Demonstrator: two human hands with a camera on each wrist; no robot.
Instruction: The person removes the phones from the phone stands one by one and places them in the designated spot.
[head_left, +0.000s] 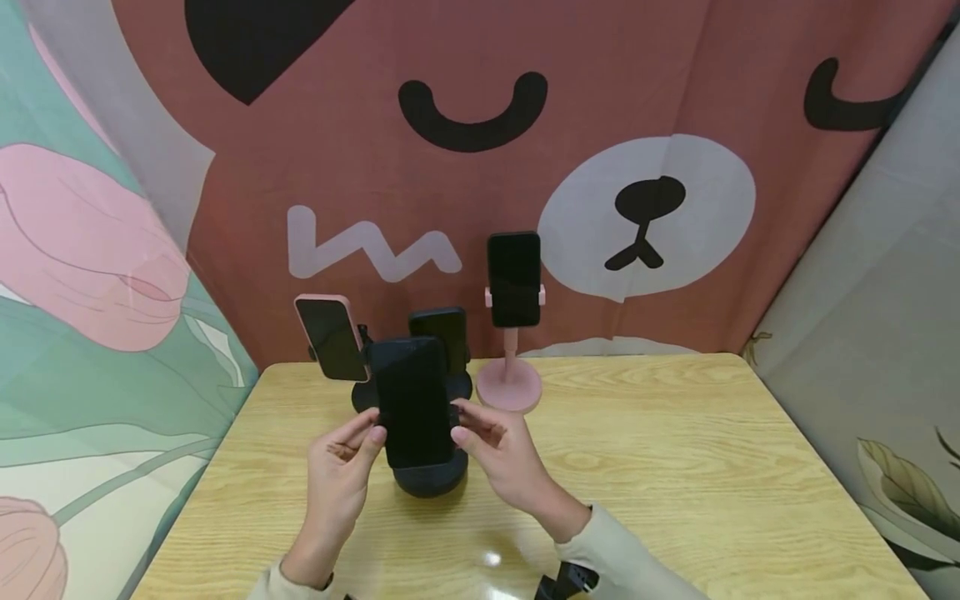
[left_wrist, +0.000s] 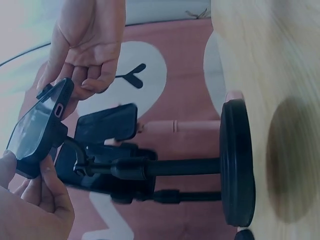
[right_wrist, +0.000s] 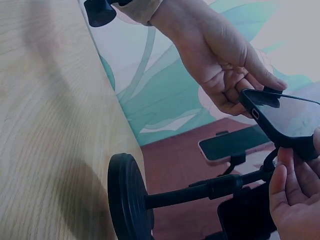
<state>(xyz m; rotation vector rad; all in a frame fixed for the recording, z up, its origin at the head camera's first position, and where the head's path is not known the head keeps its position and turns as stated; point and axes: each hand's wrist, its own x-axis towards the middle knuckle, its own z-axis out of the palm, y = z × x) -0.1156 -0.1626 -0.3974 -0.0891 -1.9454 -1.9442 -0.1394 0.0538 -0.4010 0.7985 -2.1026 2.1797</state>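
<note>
A black smartphone (head_left: 412, 402) sits upright, screen toward me, in the clamp of a black phone stand (head_left: 429, 479). My left hand (head_left: 337, 475) is at the phone's left edge, thumb in front and fingers behind, pinching the clamp's side arm. On the opposite edge my right hand (head_left: 501, 450) pinches the other clamp arm (left_wrist: 44, 91) the same way. The left thumb lies on a clamp lip (right_wrist: 274, 92) in the right wrist view. The stand's round base (left_wrist: 237, 162) appears on or close above the table; the left wrist view does not settle which.
Behind stand a pink-cased phone (head_left: 332, 337) on a black stand, another dark phone (head_left: 442, 329) partly hidden, and a phone (head_left: 514, 279) on a pink stand (head_left: 510, 385). The wooden table (head_left: 675, 467) ends at a bear-print curtain (head_left: 600, 100). A black object (head_left: 566, 579) is by the right wrist.
</note>
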